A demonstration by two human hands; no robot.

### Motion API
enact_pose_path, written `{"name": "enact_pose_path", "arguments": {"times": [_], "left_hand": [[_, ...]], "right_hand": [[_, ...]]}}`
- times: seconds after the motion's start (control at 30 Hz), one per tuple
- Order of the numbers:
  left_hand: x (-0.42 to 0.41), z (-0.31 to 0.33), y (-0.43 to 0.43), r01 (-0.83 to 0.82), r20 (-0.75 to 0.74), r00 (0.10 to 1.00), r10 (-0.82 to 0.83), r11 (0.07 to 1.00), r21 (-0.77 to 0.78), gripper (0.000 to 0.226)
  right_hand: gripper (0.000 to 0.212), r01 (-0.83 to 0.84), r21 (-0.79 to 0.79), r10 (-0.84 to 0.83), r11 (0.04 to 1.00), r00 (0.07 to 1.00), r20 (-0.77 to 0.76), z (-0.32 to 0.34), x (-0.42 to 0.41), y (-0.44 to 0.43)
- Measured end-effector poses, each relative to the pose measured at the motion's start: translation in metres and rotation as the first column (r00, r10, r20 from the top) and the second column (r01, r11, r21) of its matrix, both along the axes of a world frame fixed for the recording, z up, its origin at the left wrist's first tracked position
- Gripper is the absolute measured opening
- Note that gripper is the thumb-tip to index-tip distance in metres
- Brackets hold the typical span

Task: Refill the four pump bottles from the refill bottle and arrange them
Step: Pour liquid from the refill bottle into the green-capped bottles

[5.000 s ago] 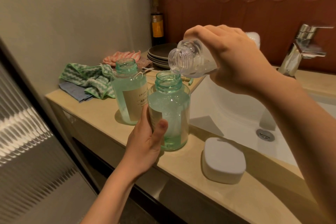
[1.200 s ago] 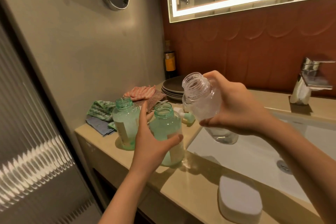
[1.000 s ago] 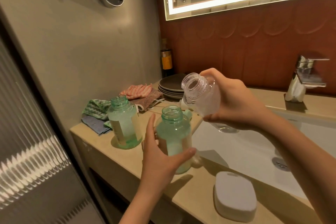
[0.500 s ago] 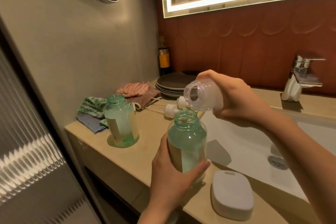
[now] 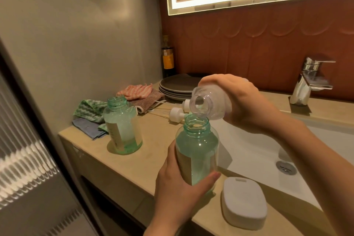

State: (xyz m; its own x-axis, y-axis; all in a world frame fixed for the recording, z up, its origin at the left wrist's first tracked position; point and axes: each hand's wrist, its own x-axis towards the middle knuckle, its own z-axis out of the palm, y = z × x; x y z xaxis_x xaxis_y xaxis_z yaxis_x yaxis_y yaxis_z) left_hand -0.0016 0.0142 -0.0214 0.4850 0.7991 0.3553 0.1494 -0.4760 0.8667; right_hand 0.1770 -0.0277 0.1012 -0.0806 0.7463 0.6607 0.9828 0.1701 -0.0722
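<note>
My left hand (image 5: 178, 188) grips an open green pump bottle (image 5: 197, 149) lifted over the counter's front edge. My right hand (image 5: 243, 105) holds the clear refill bottle (image 5: 208, 103) tipped down, its open mouth just above the green bottle's neck. A second open green bottle (image 5: 123, 126) with a beige label stands on the counter to the left, liquid low in its base. Two white pump heads (image 5: 177, 112) lie on the counter behind the bottles.
A white soap box (image 5: 243, 200) sits at the counter's front edge beside the white sink (image 5: 254, 151). Grey plates (image 5: 178, 86), folded cloths (image 5: 90, 109) and a dark bottle (image 5: 168, 57) fill the back left corner. A chrome tap (image 5: 308, 80) stands at right.
My left hand lifted the green bottle off the counter and brought it nearer. My right hand tipped the refill bottle from upright down over its neck.
</note>
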Motion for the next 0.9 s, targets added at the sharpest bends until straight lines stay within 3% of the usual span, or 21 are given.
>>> {"name": "enact_pose_path", "arguments": {"times": [0.17,0.9], "left_hand": [[0.0001,-0.0007,0.0017,0.006,-0.001,1.0,-0.006,1.0,0.012,0.098],[-0.0017,0.0003,0.0027,0.034,-0.022,0.999,-0.034,0.999,0.036,0.103]], "right_hand": [[0.07,0.026,0.051,-0.031,0.998,0.994,0.104,0.0018,-0.0011,-0.0004],[0.075,0.005,0.067,-0.014,0.998,0.99,0.138,0.0023,-0.0011,0.0008]]}}
